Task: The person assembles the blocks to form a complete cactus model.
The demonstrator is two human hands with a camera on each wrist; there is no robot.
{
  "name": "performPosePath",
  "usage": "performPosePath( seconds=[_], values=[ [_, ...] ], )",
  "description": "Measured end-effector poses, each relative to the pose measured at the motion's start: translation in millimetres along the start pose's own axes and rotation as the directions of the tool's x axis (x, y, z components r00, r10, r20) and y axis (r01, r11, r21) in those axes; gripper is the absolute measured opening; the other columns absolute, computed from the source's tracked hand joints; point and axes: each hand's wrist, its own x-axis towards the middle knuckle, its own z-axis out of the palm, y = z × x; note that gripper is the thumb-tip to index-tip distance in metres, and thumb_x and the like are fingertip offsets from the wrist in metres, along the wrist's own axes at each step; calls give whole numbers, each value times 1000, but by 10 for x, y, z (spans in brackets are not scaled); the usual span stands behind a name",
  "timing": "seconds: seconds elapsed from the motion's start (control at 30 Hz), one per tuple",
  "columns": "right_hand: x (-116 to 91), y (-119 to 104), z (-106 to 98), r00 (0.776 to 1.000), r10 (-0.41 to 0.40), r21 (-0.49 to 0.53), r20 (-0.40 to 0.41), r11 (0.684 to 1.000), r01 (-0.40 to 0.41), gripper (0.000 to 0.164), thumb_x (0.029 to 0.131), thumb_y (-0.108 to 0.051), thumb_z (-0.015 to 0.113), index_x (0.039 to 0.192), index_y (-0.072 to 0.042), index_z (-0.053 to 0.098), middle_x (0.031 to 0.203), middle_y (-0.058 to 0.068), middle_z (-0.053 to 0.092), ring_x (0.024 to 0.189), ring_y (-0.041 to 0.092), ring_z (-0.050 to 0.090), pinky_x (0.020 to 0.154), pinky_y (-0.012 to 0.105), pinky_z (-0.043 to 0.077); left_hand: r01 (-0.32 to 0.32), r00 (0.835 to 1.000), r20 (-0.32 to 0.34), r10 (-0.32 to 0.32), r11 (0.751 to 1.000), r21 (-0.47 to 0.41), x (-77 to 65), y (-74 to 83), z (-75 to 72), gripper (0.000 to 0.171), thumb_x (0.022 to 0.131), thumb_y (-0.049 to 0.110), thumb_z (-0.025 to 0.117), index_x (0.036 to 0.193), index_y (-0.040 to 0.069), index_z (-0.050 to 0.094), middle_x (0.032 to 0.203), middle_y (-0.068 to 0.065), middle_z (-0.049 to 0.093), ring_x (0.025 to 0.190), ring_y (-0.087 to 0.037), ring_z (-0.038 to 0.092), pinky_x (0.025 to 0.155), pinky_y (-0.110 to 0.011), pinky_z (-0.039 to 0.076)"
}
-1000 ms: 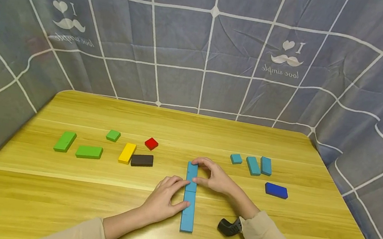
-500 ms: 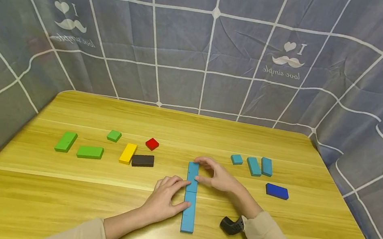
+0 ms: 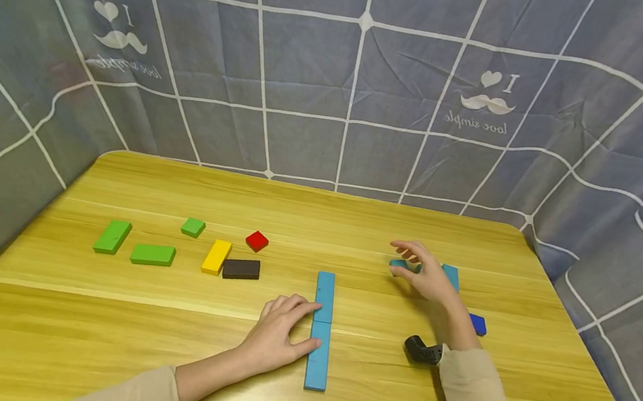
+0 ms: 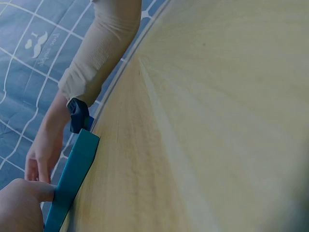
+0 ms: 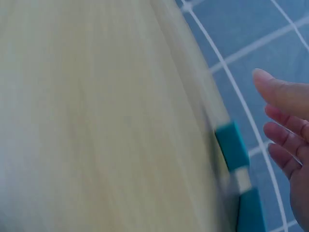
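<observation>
Near the middle of the pale, wood-grained table (image 3: 288,216), two flat, light-blue rectangular blocks, apparently painted wood, form a straight row: the near block (image 3: 317,364) and the far block (image 3: 326,287) meet end to end. The left hand (image 3: 274,338) lies beside them, its thumb on the near block and its index fingertip on the far one, spread and gripping neither; this contact spans the joint and presumably steadies the alignment. The right hand (image 3: 424,280) is over the group at the right, thumb and fingers gently curved and well apart, with nothing held. A small light-blue block (image 3: 397,263) shows between them in the head view, though the right wrist view has a gap between hand and blocks.

Obstructions: the right hand partly covers a light-blue oblong block (image 3: 451,275), and the forearm a dark-blue block (image 3: 478,324). Well apart at the left lie two green rectangular blocks (image 3: 153,255), a small green square block (image 3: 193,227), a yellow block (image 3: 217,257) just beside a black one (image 3: 241,269), and a red square block (image 3: 257,241). Behind hangs a grey, white-gridded curtain (image 3: 310,62).
</observation>
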Motion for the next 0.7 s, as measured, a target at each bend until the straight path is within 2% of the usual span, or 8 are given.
performPosePath(
  seconds=[0.1, 0.23, 0.4, 0.7],
  values=[
    [-18, 195, -40, 999, 25, -31, 20, 999, -24, 48, 84, -7, 64, 127, 2, 48, 112, 21, 49, 97, 33, 46, 83, 48, 37, 1, 1000, 0, -1, 1000, 1, 0, 2, -1, 51, 77, 32, 69, 122, 10, 56, 108, 0, 54, 101, -19, 44, 94, -44, 29],
    [-35, 313, -66, 1000, 11, -59, 26, 998, -9, 44, 82, -8, 66, 123, 3, 52, 105, 18, 50, 92, 29, 47, 79, 44, 40, 4, 1000, 1, -4, 1000, 5, 4, 7, -3, 52, 78, 32, 69, 123, 10, 56, 108, 1, 54, 101, -18, 44, 92, -43, 30],
    [-38, 371, -81, 1000, -20, -82, 23, 996, 22, 39, 80, -5, 68, 115, 5, 55, 100, 17, 51, 88, 29, 48, 78, 45, 41, 6, 1000, 6, -6, 1000, 13, 8, 14, -6, 51, 78, 32, 68, 123, 11, 56, 109, 1, 54, 101, -18, 44, 91, -42, 30],
    [-28, 399, -77, 999, -10, -130, 38, 991, 15, 30, 81, -4, 66, 110, 2, 59, 99, 14, 50, 88, 28, 48, 79, 44, 41, 11, 1000, 11, -11, 1000, 9, 5, 23, -16, 51, 78, 32, 68, 123, 11, 56, 109, 0, 54, 102, -19, 44, 91, -42, 30]
  ],
)
